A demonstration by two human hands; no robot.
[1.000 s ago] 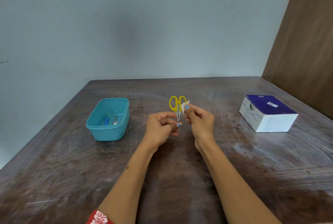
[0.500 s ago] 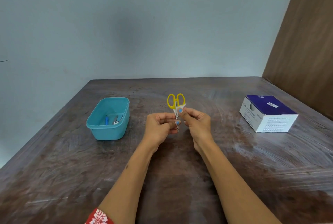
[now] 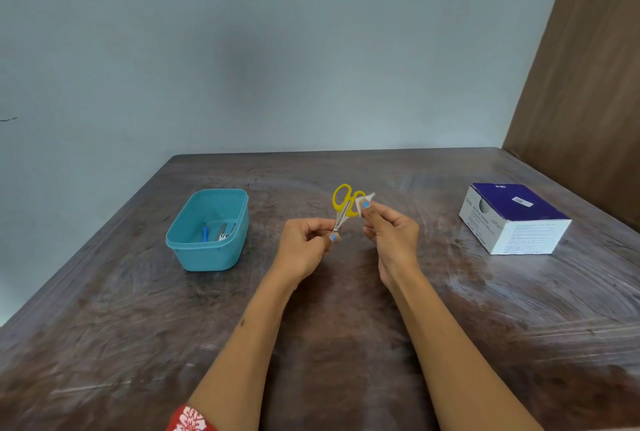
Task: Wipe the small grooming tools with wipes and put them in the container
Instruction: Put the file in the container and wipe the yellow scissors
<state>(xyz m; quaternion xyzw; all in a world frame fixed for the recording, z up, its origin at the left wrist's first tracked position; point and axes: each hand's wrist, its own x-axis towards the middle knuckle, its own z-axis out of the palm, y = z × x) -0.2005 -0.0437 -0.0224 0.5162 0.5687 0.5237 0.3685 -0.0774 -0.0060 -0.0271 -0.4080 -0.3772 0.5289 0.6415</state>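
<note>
Left hand (image 3: 308, 243) fingers pinch the scissors (image 3: 343, 209) upright by the blades; right hand (image 3: 391, 233) pinches the wipe (image 3: 363, 203) against the handles; container (image 3: 207, 250) lies nearer the left

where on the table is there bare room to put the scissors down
Bare wood lies between the teal plastic container and the left hand, between the right hand and the white-and-purple cardboard box, and along the near edge. Crowded only where the hands hold the yellow-handled scissors.

Illumination even and moderate. Diffuse sheen on the bench (image 3: 485, 309) at right; soft shadows beneath the forearms. A dim patch darkens the wall (image 3: 242, 67). Wide-angle bowing at edges. Overall focus slightly soft.
</note>
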